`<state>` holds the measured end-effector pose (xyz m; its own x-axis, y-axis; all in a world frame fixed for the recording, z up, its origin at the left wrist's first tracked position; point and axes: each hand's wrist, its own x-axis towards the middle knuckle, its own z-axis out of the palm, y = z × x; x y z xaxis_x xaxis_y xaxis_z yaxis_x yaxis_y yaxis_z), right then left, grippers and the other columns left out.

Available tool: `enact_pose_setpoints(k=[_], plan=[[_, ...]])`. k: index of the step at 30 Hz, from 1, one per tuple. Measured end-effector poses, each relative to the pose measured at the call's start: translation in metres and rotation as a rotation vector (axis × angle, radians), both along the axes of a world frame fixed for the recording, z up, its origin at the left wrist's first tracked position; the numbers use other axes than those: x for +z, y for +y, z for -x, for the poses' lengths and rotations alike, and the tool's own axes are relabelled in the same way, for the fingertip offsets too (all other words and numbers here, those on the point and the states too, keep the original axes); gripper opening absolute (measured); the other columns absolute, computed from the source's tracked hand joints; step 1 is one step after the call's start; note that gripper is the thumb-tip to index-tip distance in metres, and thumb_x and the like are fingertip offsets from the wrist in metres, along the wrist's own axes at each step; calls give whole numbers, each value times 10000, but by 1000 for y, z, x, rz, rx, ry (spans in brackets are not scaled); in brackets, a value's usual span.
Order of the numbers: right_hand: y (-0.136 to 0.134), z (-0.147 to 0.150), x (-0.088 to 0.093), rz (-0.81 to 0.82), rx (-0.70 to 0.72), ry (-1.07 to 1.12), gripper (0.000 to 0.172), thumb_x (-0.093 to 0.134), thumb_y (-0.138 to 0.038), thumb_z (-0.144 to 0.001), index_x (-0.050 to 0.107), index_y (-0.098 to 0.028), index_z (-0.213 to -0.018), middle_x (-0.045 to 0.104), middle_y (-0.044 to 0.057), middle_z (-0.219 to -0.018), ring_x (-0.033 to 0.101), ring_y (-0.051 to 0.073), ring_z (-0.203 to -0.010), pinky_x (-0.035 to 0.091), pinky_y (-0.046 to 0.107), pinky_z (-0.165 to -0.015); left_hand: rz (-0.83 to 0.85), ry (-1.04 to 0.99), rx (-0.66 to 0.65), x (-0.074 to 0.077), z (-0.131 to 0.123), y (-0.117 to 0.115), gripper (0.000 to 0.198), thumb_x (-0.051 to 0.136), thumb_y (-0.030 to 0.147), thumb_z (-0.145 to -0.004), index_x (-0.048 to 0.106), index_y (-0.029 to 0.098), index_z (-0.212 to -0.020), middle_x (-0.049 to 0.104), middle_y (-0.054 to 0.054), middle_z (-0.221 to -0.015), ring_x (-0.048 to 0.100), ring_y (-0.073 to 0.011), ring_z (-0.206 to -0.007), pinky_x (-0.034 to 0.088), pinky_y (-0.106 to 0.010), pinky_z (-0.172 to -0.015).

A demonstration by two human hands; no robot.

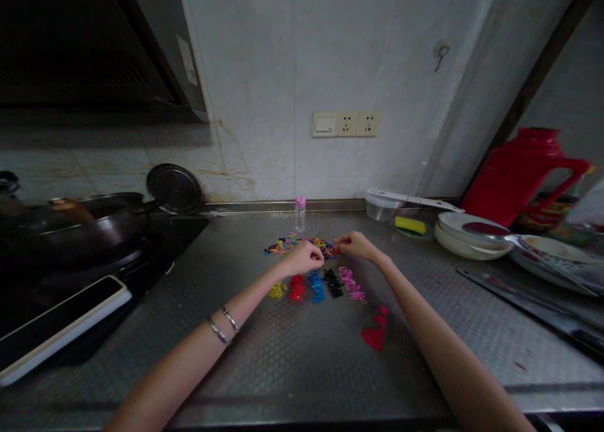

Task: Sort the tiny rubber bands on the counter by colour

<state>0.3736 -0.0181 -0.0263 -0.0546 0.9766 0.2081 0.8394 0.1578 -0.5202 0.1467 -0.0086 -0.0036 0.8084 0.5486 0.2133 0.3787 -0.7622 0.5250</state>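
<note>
So five single-colour clusters are laid out on the steel counter (302, 356): yellow bands (277, 290), red bands (297, 288), blue bands (317, 286), black bands (333, 283), pink bands (352, 285). Plenty left, I'd say: there's a mixed heap of rubber bands (282, 244) behind. Left hand (304, 257) is curled at it, right hand (356, 244) bent at its right end; can't tell if either's gripping anything.

On the grey metal counter (283, 363) lie one multicoloured heap of small thin loops (278, 246) toward the back edge and, nearer the front edge, five single-colour clusters: one yellow cluster (277, 290), one red cluster (297, 288), one blue cluster (318, 286), one black cluster (333, 283), one pink cluster (348, 278). The separate loops are too small to count. One clear, pink-capped bottle (301, 218) stands by the back edge; one red, handled flask (519, 174) stands toward the back right corner.
</note>
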Motion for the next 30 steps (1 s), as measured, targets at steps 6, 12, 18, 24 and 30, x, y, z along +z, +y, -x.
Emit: enact_pose_setpoints(k=[6, 12, 18, 24, 30], plan=[[0, -3, -4, -19, -56, -92, 273, 511, -219, -669, 704, -145, -846, 673, 39, -709, 575, 141, -633, 388, 193, -556, -94, 49, 6, -9, -10, -27, 228, 505, 238, -709, 706, 170, -793, 656, -22, -649, 524, -115, -551, 321, -205, -524], [2, -6, -9, -16, -25, -118, 320, 519, -199, -665, 687, -166, -935, 677, 48, -766, 584, 151, -664, 399, 205, -592, -63, 35, -35, -8, -10, -31, 251, 479, 247, -734, 700, 161, -816, 649, -14, -657, 509, -104, -538, 313, -201, -521], [2, -6, -11, 2, -21, -137, 325, 515, -172, -664, 686, -165, -939, 686, 54, -818, 598, 163, -708, 410, 205, -622, -1, -6, -33, -6, -7, -22, 281, 469, 258, -738, 694, 132, -847, 642, -24, -650, 495, -108, -540, 315, -202, -519], [0, -3, -10, -43, -10, -140, 257, 494, -191, -701, 699, -172, -854, 688, 60, -847, 605, 168, -760, 410, 204, -661, 22, -5, -19, -2, -4, -18, 283, 472, 264, -733, 697, 123, -833, 629, -27, -617, 475, -106, -533, 301, -199, -504], [0, -3, -10, -21, -58, -188, 228, 498, -218, -733, 696, -180, -840, 692, 47, -803, 601, 141, -731, 395, 173, -636, 14, 10, -25, 0, -2, -15, 270, 464, 243, -734, 692, 124, -816, 623, -16, -625, 479, -97, -541, 307, -188, -508]])
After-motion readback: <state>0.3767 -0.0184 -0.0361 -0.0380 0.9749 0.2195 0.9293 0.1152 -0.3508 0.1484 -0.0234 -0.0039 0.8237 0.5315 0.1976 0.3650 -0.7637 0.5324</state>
